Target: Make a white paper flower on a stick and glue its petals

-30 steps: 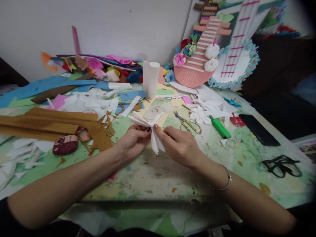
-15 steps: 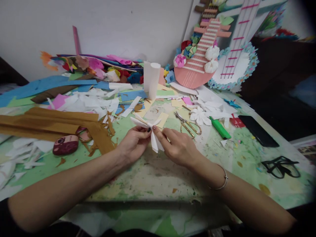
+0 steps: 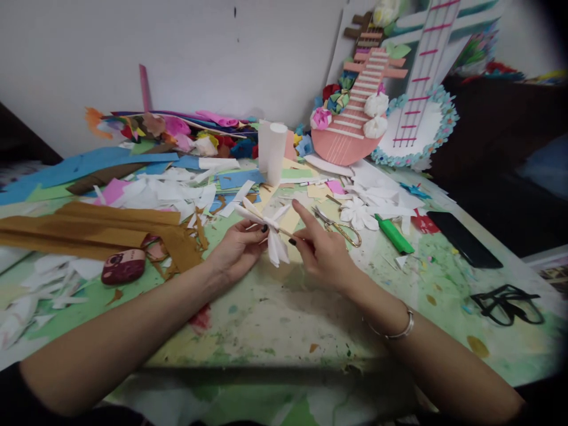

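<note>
Pinching white petals (image 3: 277,248) in the left hand (image 3: 242,248).

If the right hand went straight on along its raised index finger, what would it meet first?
Probably the upright white paper roll, up and left of the right hand's fingertip. Depth is unclear from this one view, so treat that as likely only.

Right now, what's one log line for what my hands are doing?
left hand: holds white paper piece | right hand: holds thin stick, index finger extended | scissors: on table, beyond right hand
</note>
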Tool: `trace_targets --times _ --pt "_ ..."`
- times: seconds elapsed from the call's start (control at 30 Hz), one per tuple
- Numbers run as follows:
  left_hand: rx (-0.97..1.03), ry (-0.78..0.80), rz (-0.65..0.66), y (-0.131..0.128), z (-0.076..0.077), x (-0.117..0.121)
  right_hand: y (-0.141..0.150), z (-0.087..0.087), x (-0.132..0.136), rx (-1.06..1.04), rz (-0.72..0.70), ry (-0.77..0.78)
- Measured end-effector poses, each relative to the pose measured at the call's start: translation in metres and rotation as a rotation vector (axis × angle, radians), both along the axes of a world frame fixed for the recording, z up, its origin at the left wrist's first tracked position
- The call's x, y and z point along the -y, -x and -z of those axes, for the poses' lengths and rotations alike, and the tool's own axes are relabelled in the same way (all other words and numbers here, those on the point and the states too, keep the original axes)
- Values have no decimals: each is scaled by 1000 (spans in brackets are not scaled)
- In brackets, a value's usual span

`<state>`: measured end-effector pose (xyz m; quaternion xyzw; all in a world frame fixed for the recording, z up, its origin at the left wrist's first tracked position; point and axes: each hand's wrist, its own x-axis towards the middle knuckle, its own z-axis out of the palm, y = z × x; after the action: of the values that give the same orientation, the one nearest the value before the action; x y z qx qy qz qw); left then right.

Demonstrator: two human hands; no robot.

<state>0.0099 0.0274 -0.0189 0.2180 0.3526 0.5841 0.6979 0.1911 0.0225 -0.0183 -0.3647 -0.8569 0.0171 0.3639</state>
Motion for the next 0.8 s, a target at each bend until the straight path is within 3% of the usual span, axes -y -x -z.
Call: trace_targets --times 0.17,0.3,0.37,0.43,0.53,0.8 --pt "-3 3 -71 6 -3 -7 -22 -21 -10 -143 -135 365" --pt "-8 11 -103 11 -4 -10 -41 -33 -22 -225 -468 912" --pt "3 21 -99 11 -3 -10 -45 -32 -27 -317 -569 1082" --pt "2 19 -70 9 -3 -7 -43 -27 -30 -518 -546 1093" --pt "-25 -7 29 3 -1 0 -30 -19 -28 -762 -389 1051" --pt "-113 -156 341 -3 5 17 -12 -17 -16 -836 -300 1066"
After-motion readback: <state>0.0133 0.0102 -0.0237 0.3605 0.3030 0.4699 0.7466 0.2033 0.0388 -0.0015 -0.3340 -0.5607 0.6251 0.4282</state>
